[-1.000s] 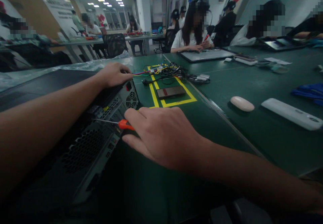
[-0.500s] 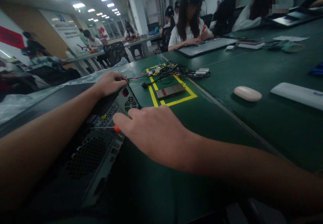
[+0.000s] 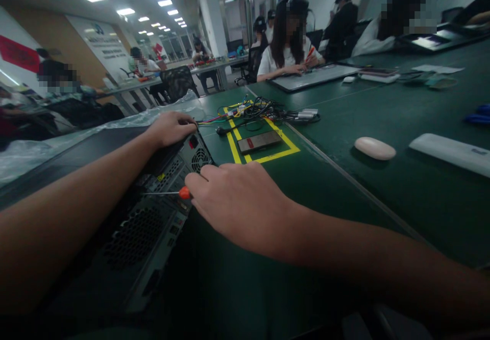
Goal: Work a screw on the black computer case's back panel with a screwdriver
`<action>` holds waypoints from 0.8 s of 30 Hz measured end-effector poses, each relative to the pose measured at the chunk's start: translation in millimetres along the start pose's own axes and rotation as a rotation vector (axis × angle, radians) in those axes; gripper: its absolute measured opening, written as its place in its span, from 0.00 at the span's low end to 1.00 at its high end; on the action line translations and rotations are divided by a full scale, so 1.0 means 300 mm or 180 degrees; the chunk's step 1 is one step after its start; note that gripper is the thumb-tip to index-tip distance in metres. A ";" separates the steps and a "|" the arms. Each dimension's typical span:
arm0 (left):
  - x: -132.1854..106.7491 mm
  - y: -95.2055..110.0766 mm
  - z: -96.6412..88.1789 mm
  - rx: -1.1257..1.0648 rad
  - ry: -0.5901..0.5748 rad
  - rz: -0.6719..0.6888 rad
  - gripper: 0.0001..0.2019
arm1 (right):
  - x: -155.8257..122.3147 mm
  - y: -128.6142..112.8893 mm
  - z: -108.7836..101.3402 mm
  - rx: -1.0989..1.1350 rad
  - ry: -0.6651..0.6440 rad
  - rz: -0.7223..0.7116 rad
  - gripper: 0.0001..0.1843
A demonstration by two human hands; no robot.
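A black desktop computer case [image 3: 132, 245] lies at the left, its rear panel with vents, ports and a small fan grille facing right. My left hand [image 3: 172, 128] rests on its far upper edge, fingers curled over the corner and gripping it. My right hand [image 3: 239, 202] is closed round a screwdriver [image 3: 184, 193] with an orange handle, most of which the hand covers. The thin shaft points left, held about level, its tip at the rear panel. Whether the tip sits in a screw is too dark to tell.
Beyond the case, a bundle of cables [image 3: 268, 109] and a flat dark phone-like slab [image 3: 260, 141] lie by yellow tape [image 3: 277, 155]. A pale mouse-shaped object [image 3: 375, 148] and a long white box [image 3: 451, 153] are at right. Clear plastic wrap [image 3: 23, 164] lies behind the case. Across the table, a person [image 3: 289, 39] works.
My right hand has shifted slightly right, and more of the screwdriver's orange handle shows. My left hand stays on the case edge. The view has tilted a little.
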State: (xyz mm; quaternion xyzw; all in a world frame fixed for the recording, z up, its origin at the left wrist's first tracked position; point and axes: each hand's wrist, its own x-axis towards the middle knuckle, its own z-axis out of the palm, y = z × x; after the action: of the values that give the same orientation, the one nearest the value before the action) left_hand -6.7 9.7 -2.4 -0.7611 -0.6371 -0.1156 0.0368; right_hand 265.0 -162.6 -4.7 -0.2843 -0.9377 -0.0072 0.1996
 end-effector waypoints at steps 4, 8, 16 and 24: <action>-0.003 0.006 -0.001 0.0007 0.0027 -0.0022 0.25 | 0.004 -0.004 -0.007 0.0006 -0.0195 0.0040 0.12; -0.008 0.018 -0.008 0.0004 0.0026 -0.0017 0.27 | -0.002 -0.009 -0.007 -0.0052 -0.0136 0.0021 0.13; -0.008 0.025 -0.006 -0.0115 0.0023 -0.0134 0.26 | -0.009 -0.011 -0.008 -0.0076 -0.0135 0.0004 0.13; -0.002 0.018 -0.002 -0.0161 -0.0019 -0.0109 0.26 | -0.004 -0.016 0.003 -0.0155 -0.0224 0.0006 0.14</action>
State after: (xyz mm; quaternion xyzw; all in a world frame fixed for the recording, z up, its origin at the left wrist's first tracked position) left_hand -1.5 8.0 -1.3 -0.7512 -0.6470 -0.1300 0.0137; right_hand 262.9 -167.1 -5.6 -0.2901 -0.9434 -0.0198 0.1595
